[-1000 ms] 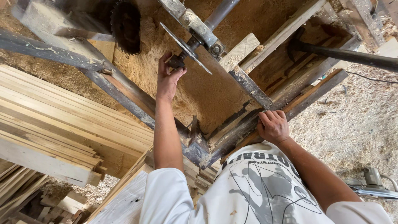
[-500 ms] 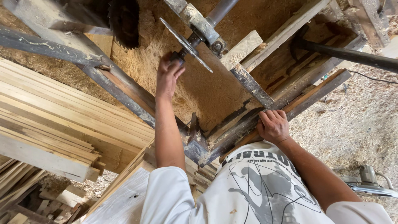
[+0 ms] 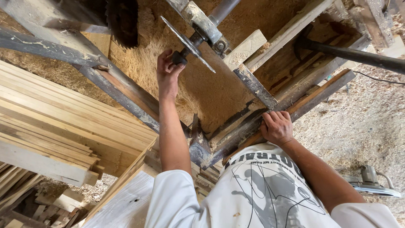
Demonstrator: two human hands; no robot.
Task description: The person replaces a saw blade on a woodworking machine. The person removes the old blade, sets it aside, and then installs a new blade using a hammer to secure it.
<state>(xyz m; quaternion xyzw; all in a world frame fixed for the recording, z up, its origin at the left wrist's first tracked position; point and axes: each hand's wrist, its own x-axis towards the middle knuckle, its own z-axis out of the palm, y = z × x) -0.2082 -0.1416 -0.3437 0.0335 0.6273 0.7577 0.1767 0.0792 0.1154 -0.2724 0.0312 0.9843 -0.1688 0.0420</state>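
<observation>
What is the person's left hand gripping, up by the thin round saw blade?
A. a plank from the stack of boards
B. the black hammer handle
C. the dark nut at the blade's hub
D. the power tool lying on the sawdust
C: the left hand closes its fingers on the dark nut at the hub of the round saw blade, while the right hand rests on the frame rail.
</observation>
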